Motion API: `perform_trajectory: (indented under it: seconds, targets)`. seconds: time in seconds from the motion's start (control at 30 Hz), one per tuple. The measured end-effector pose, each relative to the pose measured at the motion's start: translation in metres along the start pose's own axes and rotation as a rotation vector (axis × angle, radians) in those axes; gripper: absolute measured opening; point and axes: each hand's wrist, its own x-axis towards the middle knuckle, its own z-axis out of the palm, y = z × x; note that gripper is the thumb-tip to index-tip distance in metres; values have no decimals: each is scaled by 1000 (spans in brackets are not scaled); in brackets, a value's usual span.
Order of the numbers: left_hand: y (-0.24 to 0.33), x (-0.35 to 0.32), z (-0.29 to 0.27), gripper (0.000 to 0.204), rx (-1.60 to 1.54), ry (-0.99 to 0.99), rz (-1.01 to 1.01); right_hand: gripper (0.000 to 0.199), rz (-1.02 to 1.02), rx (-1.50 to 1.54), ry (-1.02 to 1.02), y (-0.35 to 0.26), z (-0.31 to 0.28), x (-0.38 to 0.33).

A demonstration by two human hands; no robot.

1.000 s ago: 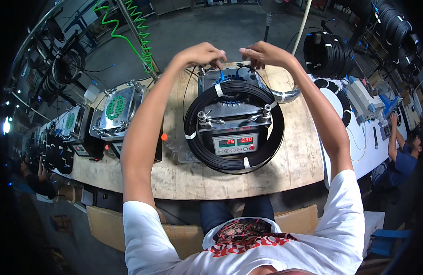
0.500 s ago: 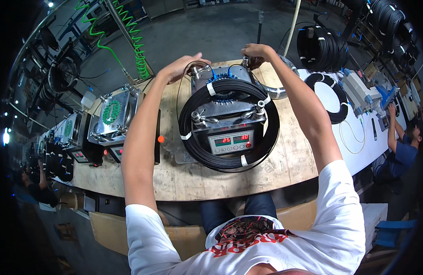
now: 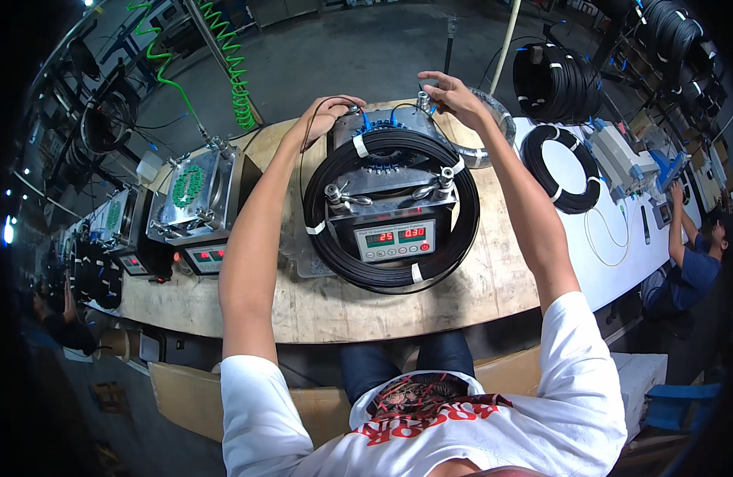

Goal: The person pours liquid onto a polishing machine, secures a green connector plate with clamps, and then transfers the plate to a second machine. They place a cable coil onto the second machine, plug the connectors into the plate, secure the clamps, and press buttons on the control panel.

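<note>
A polishing machine with a black front and lit red display stands before me. Blue connectors ring its metal top plate, and a white-banded coil of black cable leans around its front. My left hand curls over the clamp knob at the plate's far left corner, its fingertips partly hidden. At the far right corner my right hand is open, fingers apart, just beside the upright clamp post. Two winged clamps sit at the near corners.
Similar machines with green connectors stand to the left, below coiled green air hoses. On the right, a white table holds another black cable coil and a grey device. A co-worker sits at far right.
My left hand has moved onto the far left knob. My right hand has lifted slightly and spread its fingers by the far right post. The display reading has changed.
</note>
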Motion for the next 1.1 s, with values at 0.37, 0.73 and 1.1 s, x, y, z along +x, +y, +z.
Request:
perform_trajectory:
  seconds: [0.37, 0.73, 1.1]
  targets:
    - [-2, -2, -6, 34, 1, -3, -5, 40, 26, -212, 257, -5, 25, -1]
    - [-2, 3, 1, 33, -76, -14, -37, 29, -63, -23, 38, 7, 5, -3]
    - [43, -13, -3, 40, 368, -116, -154, 20, -530, -504, 696, -36, 81, -94]
